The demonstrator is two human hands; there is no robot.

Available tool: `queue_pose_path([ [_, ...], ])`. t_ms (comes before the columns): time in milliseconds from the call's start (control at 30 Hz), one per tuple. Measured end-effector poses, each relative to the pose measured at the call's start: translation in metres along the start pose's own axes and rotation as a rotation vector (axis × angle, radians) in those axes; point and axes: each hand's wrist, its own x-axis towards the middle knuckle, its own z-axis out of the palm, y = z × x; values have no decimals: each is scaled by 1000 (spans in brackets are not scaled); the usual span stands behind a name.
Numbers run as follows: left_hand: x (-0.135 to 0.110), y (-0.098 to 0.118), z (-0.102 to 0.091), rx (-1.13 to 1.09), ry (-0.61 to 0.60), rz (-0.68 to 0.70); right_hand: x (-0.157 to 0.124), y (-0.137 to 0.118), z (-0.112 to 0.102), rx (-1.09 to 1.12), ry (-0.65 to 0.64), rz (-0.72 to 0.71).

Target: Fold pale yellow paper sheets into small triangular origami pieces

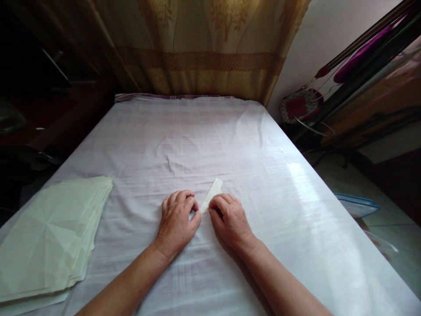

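A small strip of folded pale paper (212, 193) lies slanted on the sheet between my two hands. My right hand (231, 219) has its thumb and bent fingers closed on the strip's lower right edge. On the other side, my left hand (179, 219) is curled, thumb and forefinger pinched together at the strip's lower left corner. The paper's bottom end is partly hidden by the fingers. Both hands rest low over the pale bedsheet (204, 140).
A thick stack of creased pale paper sheets (49, 232) lies at the left. A gold patterned curtain (210, 39) hangs behind the bed. To the right, a bag (301, 105) hangs by the wall and a blue-edged clear item (357, 205) is beside the bed.
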Motion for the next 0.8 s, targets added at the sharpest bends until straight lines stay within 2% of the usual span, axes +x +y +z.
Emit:
queue_pose_path([
  [133,-2,-2,0,-44,22,25,0,-1,1,-6,33,-16],
  [267,-5,-5,1,-85,60,135,-4,-1,2,-95,101,14],
  [433,-5,-6,0,-72,109,252,-7,1,2,-170,119,40],
  [600,-1,-3,-5,-72,51,235,-6,2,0,-149,120,23],
  [800,0,-4,-6,-72,39,218,-7,7,2,-82,176,34],
])
